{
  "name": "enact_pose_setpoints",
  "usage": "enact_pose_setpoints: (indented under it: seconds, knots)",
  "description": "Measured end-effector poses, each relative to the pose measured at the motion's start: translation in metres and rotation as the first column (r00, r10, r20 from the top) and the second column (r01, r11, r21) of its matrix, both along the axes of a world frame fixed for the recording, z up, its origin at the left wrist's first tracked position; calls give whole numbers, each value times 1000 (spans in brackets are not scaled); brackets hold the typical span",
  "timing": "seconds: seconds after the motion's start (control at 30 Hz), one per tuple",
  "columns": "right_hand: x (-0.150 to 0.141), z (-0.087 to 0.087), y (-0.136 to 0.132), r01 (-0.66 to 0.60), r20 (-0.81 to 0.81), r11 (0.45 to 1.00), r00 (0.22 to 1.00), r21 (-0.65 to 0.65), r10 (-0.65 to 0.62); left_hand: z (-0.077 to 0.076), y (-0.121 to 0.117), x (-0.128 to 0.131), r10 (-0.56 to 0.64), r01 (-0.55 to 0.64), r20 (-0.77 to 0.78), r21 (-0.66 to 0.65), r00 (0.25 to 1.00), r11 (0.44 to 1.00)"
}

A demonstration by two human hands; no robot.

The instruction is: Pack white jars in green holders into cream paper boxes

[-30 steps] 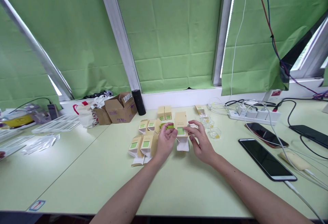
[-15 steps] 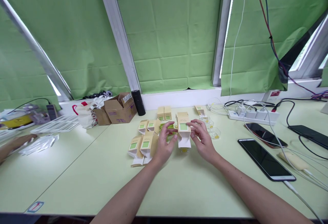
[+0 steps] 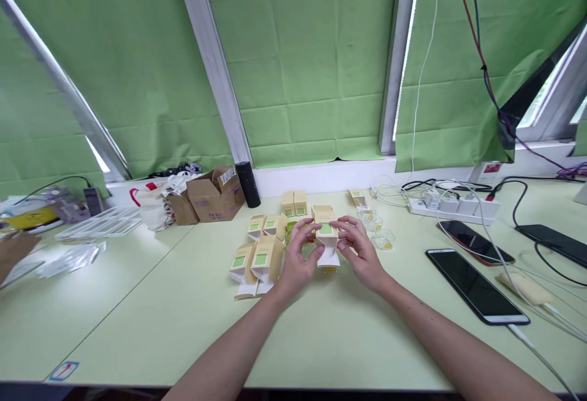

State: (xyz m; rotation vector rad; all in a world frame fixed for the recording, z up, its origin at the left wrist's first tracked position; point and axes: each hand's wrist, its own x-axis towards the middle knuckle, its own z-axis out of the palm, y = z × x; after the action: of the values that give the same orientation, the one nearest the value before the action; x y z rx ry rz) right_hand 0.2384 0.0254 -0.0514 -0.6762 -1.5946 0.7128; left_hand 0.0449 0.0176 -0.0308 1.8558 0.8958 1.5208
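My left hand [image 3: 298, 257] and my right hand [image 3: 360, 248] grip a small tan carton [image 3: 326, 237] with a green square label from both sides, holding it upright just above the pale green table [image 3: 321, 334]. Its white bottom flaps hang open, and something small and yellow lies on the table under it. Left of my hands stands a cluster of several similar tan cartons [image 3: 259, 254], some with open flaps. Two small clear cups [image 3: 378, 233] sit right of the carton.
A brown cardboard box [image 3: 215, 193] and a black cylinder [image 3: 248, 183] stand at the back. Phones [image 3: 477, 285], a power strip [image 3: 454, 204] and cables fill the right side. Another person's hand [image 3: 13, 251] reaches over plastic bags and trays at the far left.
My left hand moved from the green item beside the carton onto the carton itself, and both hands now close on it. The other person's hand at the left drew back slightly.
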Motion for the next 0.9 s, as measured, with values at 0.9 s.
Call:
enact_pose_setpoints:
  seconds: [0.9]
  knots:
    - [-3, 5, -4, -3, -11, 1000, 1000, -30, 3, -6, 6, 6, 83, -77, 115, -60, 990, 995]
